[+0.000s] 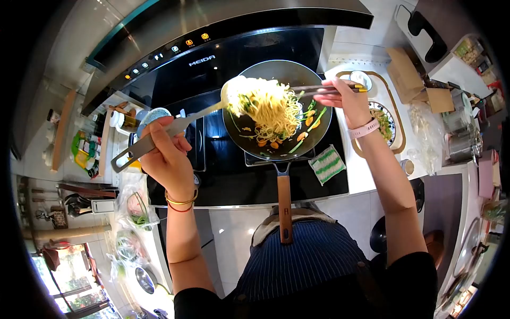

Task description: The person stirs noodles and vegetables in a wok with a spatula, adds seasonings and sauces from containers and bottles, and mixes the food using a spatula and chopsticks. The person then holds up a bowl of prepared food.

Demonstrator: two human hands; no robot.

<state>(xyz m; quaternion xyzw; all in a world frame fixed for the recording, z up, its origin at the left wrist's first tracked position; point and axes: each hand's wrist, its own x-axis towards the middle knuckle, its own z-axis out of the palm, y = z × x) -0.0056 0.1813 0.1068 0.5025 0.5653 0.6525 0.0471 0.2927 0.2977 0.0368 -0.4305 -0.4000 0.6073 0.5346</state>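
A dark wok [249,146] sits on the black stove, its wooden handle [285,204] pointing toward my body. Noodles [271,106] with green vegetable pieces and orange slices fill its middle, heaped up toward the left. My left hand [166,146] is closed around the grey handle of a spatula [196,115], whose head is under the noodles at the wok's left side. My right hand [344,101] grips dark chopsticks [313,87] above the wok's right rim, and their tips reach in among the noodles.
A green and white striped cloth [327,165] lies right of the wok handle. On the right counter, a tray [399,106] holds a patterned plate of food [383,125] and a small white bowl [360,80]. Bottles and a bowl [154,116] stand at the left.
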